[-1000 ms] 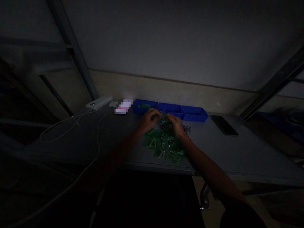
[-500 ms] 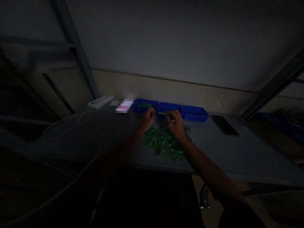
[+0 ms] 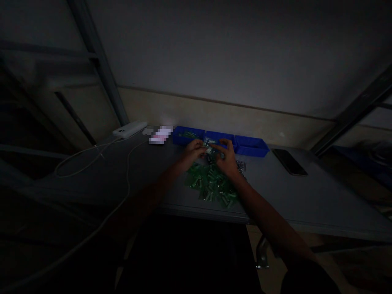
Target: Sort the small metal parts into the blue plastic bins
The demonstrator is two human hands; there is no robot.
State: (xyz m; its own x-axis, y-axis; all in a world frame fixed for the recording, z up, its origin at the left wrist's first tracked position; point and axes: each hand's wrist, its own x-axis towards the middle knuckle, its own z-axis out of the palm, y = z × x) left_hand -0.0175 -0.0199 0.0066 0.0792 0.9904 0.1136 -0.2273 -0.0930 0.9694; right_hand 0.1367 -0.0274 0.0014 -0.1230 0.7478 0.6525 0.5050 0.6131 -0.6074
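Observation:
A small clear plastic bag (image 3: 209,142) with shiny bits in it is pinched in my left hand (image 3: 192,152), in front of the blue bins. My right hand (image 3: 227,160) is beside it with fingers apart, the index finger stretched left against the bag. Below both hands lies a pile of green-tinted small bags (image 3: 211,185) with metal pieces inside. Loose small metal parts (image 3: 241,166) show partly behind my right hand; the dim light hides their exact kind.
Three blue bins stand in a row at the wall: the left bin (image 3: 179,141) holds green bags, beside the middle bin (image 3: 229,141) and right bin (image 3: 252,152). A dark phone (image 3: 289,161) lies right. A white device (image 3: 130,130), a lit screen (image 3: 161,134) and a cable (image 3: 128,171) are left.
The bag, seen edge-on between both hands before, now faces up and looks spread out. My left hand has turned and shifted slightly right; my right index finger has stretched out toward the bag.

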